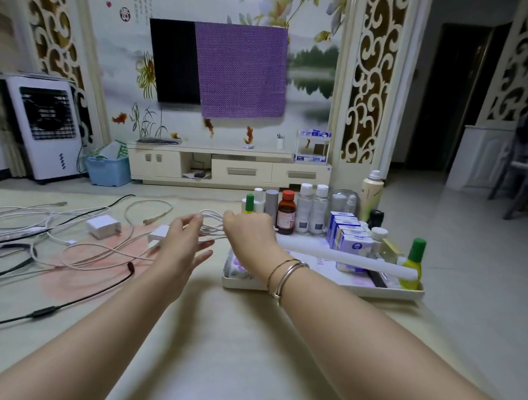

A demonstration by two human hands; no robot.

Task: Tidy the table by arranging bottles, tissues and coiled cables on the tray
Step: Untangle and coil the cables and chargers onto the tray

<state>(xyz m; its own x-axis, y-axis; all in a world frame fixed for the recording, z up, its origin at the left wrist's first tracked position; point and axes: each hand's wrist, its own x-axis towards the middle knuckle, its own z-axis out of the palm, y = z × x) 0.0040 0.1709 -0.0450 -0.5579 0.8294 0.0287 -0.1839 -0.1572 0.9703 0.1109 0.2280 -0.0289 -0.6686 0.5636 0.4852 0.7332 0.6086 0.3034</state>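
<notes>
Hands: left hand (182, 241), right hand (248, 233) | white cable (212, 226) looped between, seemingly pinched

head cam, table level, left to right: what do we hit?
Tangled cables → white charger → left hand → white cable coil held between both hands → right hand → brown bottle → two clear bottles → blue tissue packs → green-capped yellow bottle.

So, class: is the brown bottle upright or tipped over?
Upright. The brown bottle stands at the back of the tray, red cap on top, in line with the other bottles.
</notes>
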